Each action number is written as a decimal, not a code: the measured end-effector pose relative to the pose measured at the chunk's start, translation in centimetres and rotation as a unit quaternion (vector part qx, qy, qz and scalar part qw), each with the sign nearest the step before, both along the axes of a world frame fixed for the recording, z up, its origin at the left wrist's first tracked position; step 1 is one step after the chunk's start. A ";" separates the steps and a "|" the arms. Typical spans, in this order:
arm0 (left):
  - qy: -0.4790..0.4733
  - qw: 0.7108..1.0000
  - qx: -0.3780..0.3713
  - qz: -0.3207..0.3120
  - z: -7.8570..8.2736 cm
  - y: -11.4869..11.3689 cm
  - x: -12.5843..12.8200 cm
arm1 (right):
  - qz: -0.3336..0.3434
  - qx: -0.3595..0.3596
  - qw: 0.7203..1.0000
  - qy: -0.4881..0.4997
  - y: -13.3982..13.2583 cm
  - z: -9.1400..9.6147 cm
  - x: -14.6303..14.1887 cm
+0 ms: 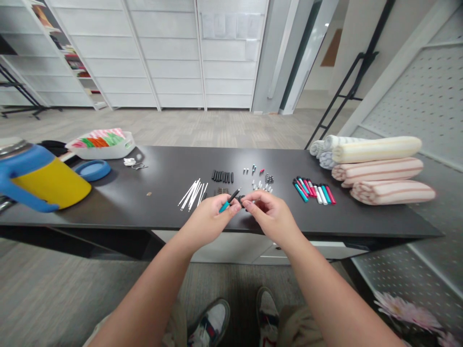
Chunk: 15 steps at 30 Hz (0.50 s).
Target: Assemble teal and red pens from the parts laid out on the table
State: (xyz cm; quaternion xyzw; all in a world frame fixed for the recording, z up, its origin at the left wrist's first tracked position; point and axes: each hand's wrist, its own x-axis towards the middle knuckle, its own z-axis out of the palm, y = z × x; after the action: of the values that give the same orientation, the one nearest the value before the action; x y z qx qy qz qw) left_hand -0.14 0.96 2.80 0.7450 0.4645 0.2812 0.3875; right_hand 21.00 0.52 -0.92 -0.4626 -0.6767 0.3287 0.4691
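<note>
My left hand [211, 217] pinches a teal and black pen barrel [229, 200] over the front of the dark table [108, 202]. My right hand [269, 212] is closed in a pinch on a small dark part [241, 198] at the tip of that barrel. Just beyond my hands lie a fan of white refill tubes [193, 194], a row of black sleeves [222, 176] and scattered small silver and black pieces [260, 180]. A row of finished teal, red and white pens [314, 189] lies to the right.
Rolled striped towels [379, 168] are stacked at the table's right end. At the left stand a yellow jug with a blue handle [43, 180], a blue lid [93, 169] and a white tray of coloured items [103, 143]. My shoes [213, 323] show below.
</note>
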 end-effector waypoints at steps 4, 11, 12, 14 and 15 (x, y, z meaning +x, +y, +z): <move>-0.094 0.995 -0.042 -0.007 -0.5 0.0 -0.1 | 0.026 -0.030 0.999 0.034 0.0 0.4 0.0; -0.134 0.988 -0.067 -0.024 -1.1 0.2 0.0 | 0.054 -0.033 0.997 0.054 -0.2 0.7 0.0; -0.131 0.989 -0.061 -0.025 -1.2 0.2 0.0 | 0.055 -0.031 0.997 0.051 -0.2 0.7 0.0; -0.126 0.990 -0.049 -0.028 -1.2 0.2 0.0 | 0.061 -0.029 0.997 0.049 -0.2 0.6 0.1; -0.124 0.991 -0.046 -0.029 -1.3 0.2 0.0 | 0.063 -0.032 0.996 0.053 -0.2 0.6 0.1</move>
State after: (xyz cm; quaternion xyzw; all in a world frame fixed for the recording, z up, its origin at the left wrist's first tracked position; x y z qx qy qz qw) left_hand -0.18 1.13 1.53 0.6989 0.4037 0.3388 0.4836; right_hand 21.15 0.35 -0.36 -0.4155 -0.6679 0.4032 0.4675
